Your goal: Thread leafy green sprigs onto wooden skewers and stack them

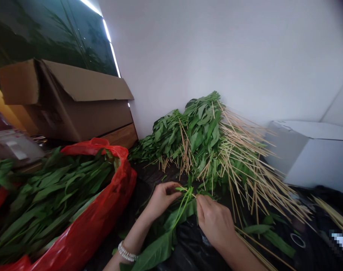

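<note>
My left hand (163, 197), a beaded bracelet on its wrist, pinches thumb and forefinger at the cut ends of several green leaf stems (183, 205). Close by on the right, my right hand (215, 218) is closed around a thin wooden skewer (194, 195); its tip reaches in among the stems, and most of it is hidden by the hand. Broad green leaves (156, 250) hang from these stems, below and between my hands. Just beyond lies a heap of skewered leaf bundles (203, 128), their pale sticks (253, 177) fanning out to the right.
At left, a red plastic bag (115, 203) is filled with loose leaves (47, 203). Behind it stands an open cardboard box (86, 116). A white box (318, 154) is at right by the wall. Black plastic sheeting (194, 241) covers the surface, with more sticks (333, 212) at the right edge.
</note>
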`<action>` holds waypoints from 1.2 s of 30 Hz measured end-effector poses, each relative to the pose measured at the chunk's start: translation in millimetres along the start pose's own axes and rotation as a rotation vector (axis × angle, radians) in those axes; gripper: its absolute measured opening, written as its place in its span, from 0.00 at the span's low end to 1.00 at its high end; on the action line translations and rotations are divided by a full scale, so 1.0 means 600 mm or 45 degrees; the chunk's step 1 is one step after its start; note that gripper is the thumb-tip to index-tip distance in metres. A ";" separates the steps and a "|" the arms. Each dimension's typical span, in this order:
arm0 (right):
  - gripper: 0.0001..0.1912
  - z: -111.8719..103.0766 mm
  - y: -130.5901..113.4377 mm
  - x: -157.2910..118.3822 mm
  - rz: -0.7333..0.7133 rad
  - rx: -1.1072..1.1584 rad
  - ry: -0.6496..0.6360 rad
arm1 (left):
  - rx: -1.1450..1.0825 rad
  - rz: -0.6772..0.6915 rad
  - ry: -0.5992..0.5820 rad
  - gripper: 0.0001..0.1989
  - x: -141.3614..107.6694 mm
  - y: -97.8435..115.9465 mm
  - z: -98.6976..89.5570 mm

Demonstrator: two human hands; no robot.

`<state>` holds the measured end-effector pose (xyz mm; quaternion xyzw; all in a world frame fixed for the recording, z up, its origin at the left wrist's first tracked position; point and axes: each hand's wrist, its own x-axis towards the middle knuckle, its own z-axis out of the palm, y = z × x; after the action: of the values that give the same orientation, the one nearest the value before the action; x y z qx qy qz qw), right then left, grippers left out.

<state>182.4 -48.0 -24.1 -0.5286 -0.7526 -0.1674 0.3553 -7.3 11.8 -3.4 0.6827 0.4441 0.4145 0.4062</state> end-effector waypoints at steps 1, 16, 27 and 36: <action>0.14 -0.001 0.000 0.000 -0.001 0.009 0.007 | 0.027 0.020 0.066 0.10 0.000 0.000 0.000; 0.15 -0.001 0.000 0.001 0.006 0.046 0.023 | -0.130 -0.022 0.356 0.14 0.007 -0.006 -0.004; 0.15 0.000 0.003 0.000 -0.033 -0.006 0.014 | -0.339 -0.144 0.031 0.16 0.000 0.007 0.004; 0.16 -0.001 0.004 0.000 -0.037 -0.010 0.034 | -0.282 -0.148 0.101 0.19 0.002 0.000 0.006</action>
<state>184.6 -47.6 -23.6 -0.5166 -0.7548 -0.1825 0.3607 -3.8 12.2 -4.0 0.5899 0.4501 0.4633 0.4845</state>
